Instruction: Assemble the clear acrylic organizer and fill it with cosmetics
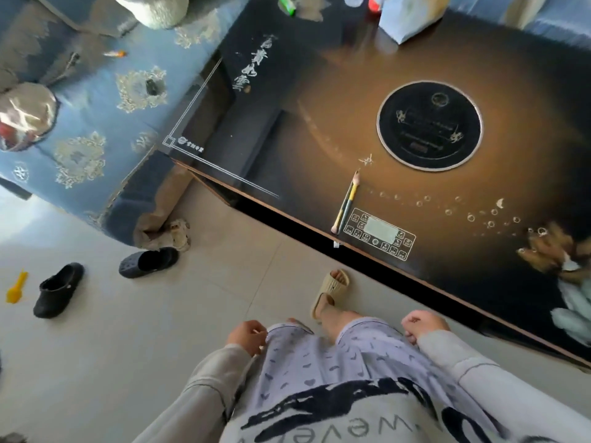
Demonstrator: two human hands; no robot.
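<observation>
No acrylic organizer and no cosmetics can be made out in the head view. My left hand [247, 336] hangs by my left thigh, fingers loosely curled against the edge of my patterned shorts, holding nothing. My right hand [422, 326] hangs by my right thigh, also loosely curled and holding nothing. Both hands are short of the dark glossy table [319, 123], which runs across the upper right of the view.
Two pencils [347, 203] lie near the table's front edge beside a printed control panel [379, 234] and a round hob plate [429, 124]. A white bag [406, 17] stands at the back. A blue sofa [96, 107], black clogs [58, 289] and a yellow scoop [17, 287] are on the left.
</observation>
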